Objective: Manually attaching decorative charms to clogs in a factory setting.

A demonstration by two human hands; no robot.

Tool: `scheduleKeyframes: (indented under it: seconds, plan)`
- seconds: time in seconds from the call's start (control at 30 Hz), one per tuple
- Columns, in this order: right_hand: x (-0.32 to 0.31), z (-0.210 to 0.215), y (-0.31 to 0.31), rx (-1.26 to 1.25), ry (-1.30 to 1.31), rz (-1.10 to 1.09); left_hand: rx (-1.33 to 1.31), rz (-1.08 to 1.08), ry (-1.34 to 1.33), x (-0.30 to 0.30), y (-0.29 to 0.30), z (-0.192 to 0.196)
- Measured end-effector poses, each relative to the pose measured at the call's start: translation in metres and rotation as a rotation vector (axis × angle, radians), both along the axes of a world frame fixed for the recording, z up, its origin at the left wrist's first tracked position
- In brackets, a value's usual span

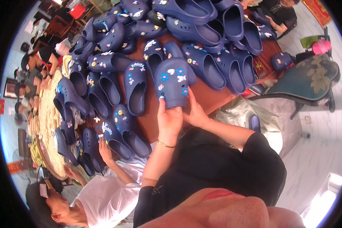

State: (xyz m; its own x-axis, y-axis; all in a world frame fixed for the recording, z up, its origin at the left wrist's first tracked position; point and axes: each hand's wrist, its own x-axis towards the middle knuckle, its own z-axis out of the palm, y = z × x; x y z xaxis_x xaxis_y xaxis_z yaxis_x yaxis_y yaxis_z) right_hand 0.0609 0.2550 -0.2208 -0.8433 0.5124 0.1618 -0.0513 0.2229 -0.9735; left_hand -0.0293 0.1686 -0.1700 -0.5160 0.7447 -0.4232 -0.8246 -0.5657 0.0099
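Note:
Both my hands hold a dark blue clog (pixel 171 78), its toe pointing away from me. Blue flower charms and small white charms dot its upper. My left hand (pixel 170 121), with a gold bracelet at the wrist, grips the opening end, thumb on the left edge and the other fingers mostly hidden beneath or inside. On the right edge, my right hand (pixel 196 113) has fingers against the clog near a blue flower charm; its fingertips are partly hidden. Just left of the held clog, another decorated clog (pixel 136 87) lies on the brown table (pixel 150 123).
Many dark blue clogs are heaped at the table's far side. A co-worker in white (pixel 110 197) reaches among clogs at my left. A sack (pixel 250 117) stands right of the table, beside a green chair (pixel 304 81). Other people sit at the far left and far right.

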Motion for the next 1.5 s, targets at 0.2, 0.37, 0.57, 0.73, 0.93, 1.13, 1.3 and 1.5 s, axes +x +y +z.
scheduleKeyframes:
  seconds: [0.2,0.37,0.57,0.73,0.93,1.13,1.3,1.5]
  plan:
    - [0.023,-0.050,0.058,-0.331,0.289,-0.427,0.186,-0.562,0.074,0.039,0.005,0.013]
    - [0.105,0.022,0.172,0.220,0.282,-1.078,0.101,-0.673,0.316,0.014,-0.022,-0.006]
    - [0.220,-0.036,0.336,-0.084,-0.134,-1.176,-0.052,-0.401,0.258,-0.027,-0.065,-0.023]
    - [0.243,-0.050,0.423,0.389,-0.575,-1.236,-0.124,-0.355,0.244,-0.036,-0.090,-0.038]
    - [0.196,-0.041,0.402,0.638,-0.638,-1.299,-0.221,-0.289,0.204,-0.026,-0.105,-0.052]
    - [0.157,-0.058,0.331,0.628,-1.174,-0.842,-0.192,-0.322,0.115,-0.020,-0.105,-0.064]
    - [0.147,-0.061,0.337,0.459,-1.380,-0.751,-0.208,-0.319,0.153,-0.021,-0.107,-0.059]
    - [0.162,-0.030,0.320,0.431,-1.412,-0.779,-0.180,-0.331,0.159,-0.012,-0.114,-0.064]
